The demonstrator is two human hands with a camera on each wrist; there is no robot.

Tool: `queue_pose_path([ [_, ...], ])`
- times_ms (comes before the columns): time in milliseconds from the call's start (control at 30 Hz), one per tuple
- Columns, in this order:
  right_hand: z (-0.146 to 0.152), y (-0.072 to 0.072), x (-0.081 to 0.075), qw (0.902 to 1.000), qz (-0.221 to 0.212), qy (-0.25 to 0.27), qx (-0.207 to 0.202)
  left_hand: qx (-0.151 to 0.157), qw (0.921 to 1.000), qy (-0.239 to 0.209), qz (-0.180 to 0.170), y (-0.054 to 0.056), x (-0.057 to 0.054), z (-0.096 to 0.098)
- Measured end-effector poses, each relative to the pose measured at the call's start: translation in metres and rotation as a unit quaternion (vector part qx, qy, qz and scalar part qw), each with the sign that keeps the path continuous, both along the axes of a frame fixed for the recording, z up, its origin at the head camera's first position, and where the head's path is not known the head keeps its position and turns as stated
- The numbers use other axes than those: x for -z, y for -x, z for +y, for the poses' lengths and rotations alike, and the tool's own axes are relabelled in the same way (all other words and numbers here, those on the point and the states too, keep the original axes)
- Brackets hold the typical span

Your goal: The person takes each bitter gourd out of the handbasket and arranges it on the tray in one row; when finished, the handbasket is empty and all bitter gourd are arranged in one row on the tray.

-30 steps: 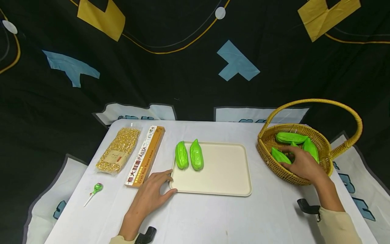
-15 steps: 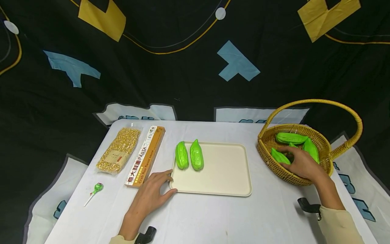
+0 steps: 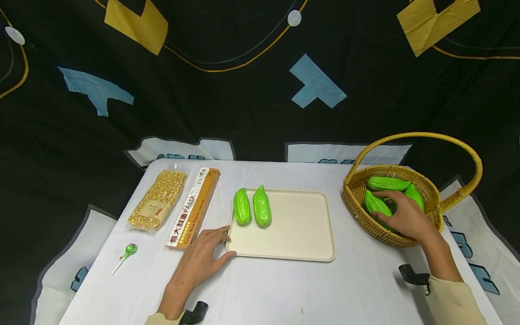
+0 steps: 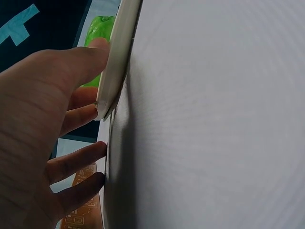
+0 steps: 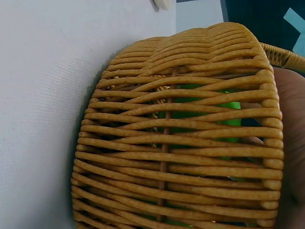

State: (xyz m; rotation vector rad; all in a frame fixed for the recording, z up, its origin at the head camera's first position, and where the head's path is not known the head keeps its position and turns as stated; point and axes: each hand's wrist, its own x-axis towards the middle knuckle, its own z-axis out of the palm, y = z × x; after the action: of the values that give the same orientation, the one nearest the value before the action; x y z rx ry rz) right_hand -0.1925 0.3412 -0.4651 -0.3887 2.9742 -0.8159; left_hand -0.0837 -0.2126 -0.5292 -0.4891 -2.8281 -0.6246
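Likely at the picking step: pinching a long, ridged green vegetable (image 3: 375, 204) with right hand (image 3: 408, 219) inside a golden wicker basket (image 3: 367, 227) at three o'clock, resting spread-fingered left hand (image 3: 199, 258) against the eight-o'clock corner of a rectangular cream tray (image 3: 296, 234) (bearing two matching vegetables (image 3: 262, 207) at ten). Next, presumably lifting clear, carrying toward nine.

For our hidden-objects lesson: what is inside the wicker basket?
Inside the wicker basket, at least three green vegetables show; the right hand grips one. Whatever lies beneath that hand is covered.
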Motion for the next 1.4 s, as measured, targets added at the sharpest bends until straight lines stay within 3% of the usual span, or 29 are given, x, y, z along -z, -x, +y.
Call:
queue_pose_path([
  [567,-0.003,-0.007,-0.008,0.9993,0.009,0.004,0.035,0.002,0.9999,-0.002,0.016,0.000,0.002,0.000],
  [1133,-0.007,-0.012,-0.016,0.9960,0.075,0.021,0.044,0.002,0.9999,-0.002,0.012,0.000,0.002,0.000],
  [1400,-0.015,-0.016,-0.023,0.9947,0.087,0.022,0.051,0.005,0.9995,-0.005,0.032,0.000,0.002,0.000],
])
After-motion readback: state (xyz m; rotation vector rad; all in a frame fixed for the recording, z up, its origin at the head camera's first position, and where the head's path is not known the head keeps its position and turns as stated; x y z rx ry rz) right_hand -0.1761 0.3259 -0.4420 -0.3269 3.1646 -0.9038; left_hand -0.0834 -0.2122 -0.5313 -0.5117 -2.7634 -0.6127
